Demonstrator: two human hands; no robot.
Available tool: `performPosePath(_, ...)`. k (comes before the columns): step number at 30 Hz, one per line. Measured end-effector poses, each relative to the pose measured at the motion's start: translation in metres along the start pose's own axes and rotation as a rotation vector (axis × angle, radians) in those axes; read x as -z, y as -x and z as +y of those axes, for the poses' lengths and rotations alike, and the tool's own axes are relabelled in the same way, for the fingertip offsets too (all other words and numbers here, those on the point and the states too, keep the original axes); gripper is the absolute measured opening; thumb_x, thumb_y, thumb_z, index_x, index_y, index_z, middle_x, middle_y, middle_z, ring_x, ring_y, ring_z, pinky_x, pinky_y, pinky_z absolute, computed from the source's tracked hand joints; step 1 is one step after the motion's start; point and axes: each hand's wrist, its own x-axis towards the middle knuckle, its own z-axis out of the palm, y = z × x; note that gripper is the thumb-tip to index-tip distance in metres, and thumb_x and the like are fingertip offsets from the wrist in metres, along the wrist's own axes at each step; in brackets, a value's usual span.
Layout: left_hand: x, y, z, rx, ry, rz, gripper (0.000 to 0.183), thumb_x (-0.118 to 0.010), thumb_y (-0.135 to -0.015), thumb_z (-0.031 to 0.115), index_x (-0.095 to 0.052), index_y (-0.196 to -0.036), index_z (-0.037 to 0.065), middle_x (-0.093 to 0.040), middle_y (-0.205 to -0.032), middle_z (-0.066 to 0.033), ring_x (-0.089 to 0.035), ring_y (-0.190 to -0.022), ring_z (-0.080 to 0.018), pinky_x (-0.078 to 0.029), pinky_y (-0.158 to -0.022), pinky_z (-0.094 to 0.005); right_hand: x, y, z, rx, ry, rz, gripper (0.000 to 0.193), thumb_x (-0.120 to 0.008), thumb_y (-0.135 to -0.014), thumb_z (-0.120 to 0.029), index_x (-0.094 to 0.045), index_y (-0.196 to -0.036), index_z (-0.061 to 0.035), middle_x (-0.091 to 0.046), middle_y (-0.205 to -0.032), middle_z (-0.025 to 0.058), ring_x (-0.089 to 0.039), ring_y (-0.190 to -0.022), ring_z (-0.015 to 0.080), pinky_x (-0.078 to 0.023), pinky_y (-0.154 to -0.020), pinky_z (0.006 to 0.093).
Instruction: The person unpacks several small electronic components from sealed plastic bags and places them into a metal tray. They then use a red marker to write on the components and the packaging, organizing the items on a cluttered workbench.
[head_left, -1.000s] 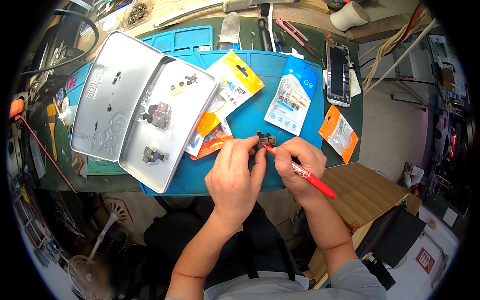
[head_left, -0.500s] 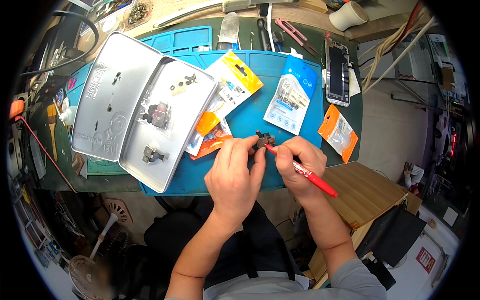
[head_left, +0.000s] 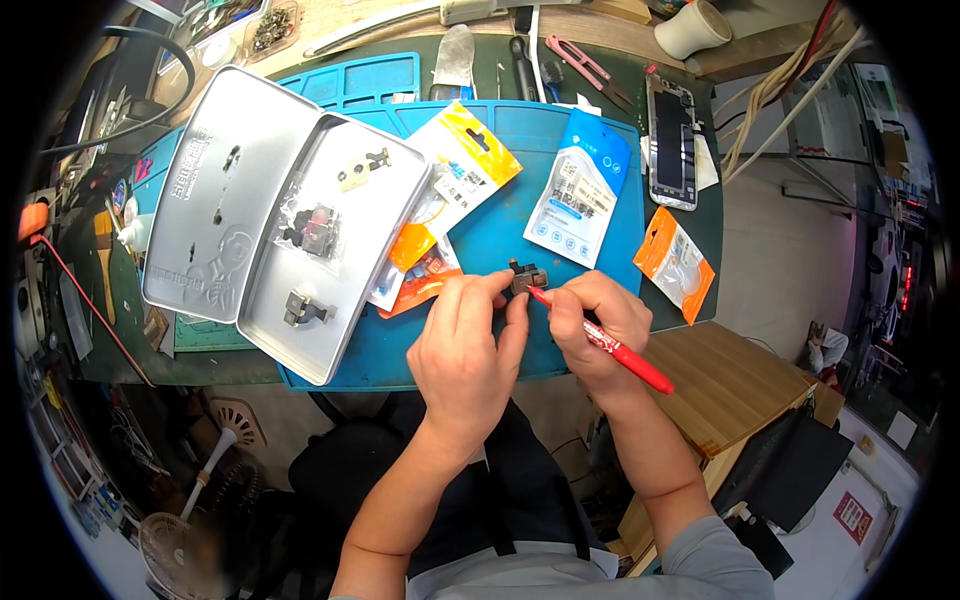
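My left hand (head_left: 466, 345) is closed, pinching a small dark phone camera module (head_left: 527, 279) by its left side, just above the blue mat (head_left: 400, 370). In my right hand (head_left: 603, 325) is a red marker pen (head_left: 640, 362), its tip touching or very close to the module's lower edge. Left of my hands stands an open metal tin (head_left: 375, 225). Inside the tin lie another camera module (head_left: 305, 309), one in a clear plastic bag (head_left: 312, 230), and a small gold-coloured part (head_left: 364, 170).
Orange-and-white packets (head_left: 465, 165) lie beside the tin. Beyond my hands is a blue-and-white packet (head_left: 578, 190); a small orange packet (head_left: 676, 265) sits to the right. A phone screen assembly (head_left: 672, 140), pink-handled scissors (head_left: 585, 65) and a scraper (head_left: 455, 60) occupy the far side.
Both hands keep their hold on the camera module and the marker pen. The whole view has shifted very slightly; otherwise nothing plainly moves.
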Motion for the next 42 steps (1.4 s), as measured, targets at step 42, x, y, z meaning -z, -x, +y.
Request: performPosePath(42, -0.0005, 0.0002, -0.0005, 0.0, -0.009, 0.001, 0.026, -0.08, -0.08, 0.004, -0.068, -0.103, 0.006, -0.062, -0.084, -0.0041, -0.063, -0.07, -0.0186, -0.05, -0.055, -0.0318, 0.0074, 0.0047, -0.0026, -0.071, 0.021, -0.01, 0.016, -0.071, -0.087, -0.006, -0.062, -0.074, -0.0027, -0.058, -0.06, 0.0051, -0.054, -0.049, 0.0153, -0.042, -0.047, 0.0291)
